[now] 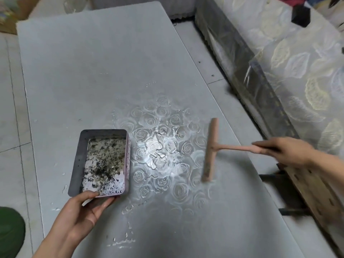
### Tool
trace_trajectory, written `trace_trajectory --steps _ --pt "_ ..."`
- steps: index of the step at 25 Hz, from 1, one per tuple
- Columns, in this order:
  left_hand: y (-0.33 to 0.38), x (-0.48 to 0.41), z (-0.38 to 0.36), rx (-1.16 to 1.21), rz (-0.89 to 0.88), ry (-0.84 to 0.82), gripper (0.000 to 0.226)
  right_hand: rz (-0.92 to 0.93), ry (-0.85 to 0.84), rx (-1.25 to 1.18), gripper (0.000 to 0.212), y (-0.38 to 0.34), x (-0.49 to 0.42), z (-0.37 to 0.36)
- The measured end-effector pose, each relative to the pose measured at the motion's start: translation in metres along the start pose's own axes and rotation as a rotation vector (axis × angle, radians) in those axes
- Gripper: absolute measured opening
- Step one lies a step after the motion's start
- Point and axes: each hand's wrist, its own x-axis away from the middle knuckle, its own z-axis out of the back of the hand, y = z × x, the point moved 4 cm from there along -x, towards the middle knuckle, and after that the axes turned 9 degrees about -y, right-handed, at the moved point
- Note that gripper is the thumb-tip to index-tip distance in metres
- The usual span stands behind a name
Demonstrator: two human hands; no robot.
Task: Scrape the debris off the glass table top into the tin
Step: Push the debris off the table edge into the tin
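A rectangular tin (81, 161) with a pink outer wall stands on the grey glass table top (93, 71), its floor speckled with dark and pale debris. My left hand (83, 211) grips the tin's near edge, thumb over the rim. My right hand (284, 151) holds the handle of a wooden T-shaped scraper (210, 149), whose blade lies on the glass to the right of the tin. Between tin and blade is a wet, shiny patch (162, 151) showing a rose pattern, with white flecks. More white debris (122, 243) lies near the front of the table.
A sofa with a pale leaf-pattern cover (297, 71) runs along the right side. A wooden piece with holes (316, 198) sits by the table's right edge. Tiled floor (11, 127) is to the left, a green object (9, 233) at the bottom left.
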Motion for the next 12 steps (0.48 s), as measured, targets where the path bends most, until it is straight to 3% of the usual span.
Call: trace_trajectory --steps 3,9,12 --pt "0.010 -0.005 -0.002 0.032 -0.033 0.016 0.048 -0.106 -0.088 0.141 0.041 0.021 0.000 0.008" --pt "0.022 -0.012 -0.008 0.079 -0.059 0.005 0.051 0.239 0.052 0.077 0.037 -0.113 -0.073 0.013" --pt "0.034 -0.013 -0.004 0.092 -0.081 0.003 0.045 0.247 0.077 0.088 0.039 -0.108 -0.080 0.046"
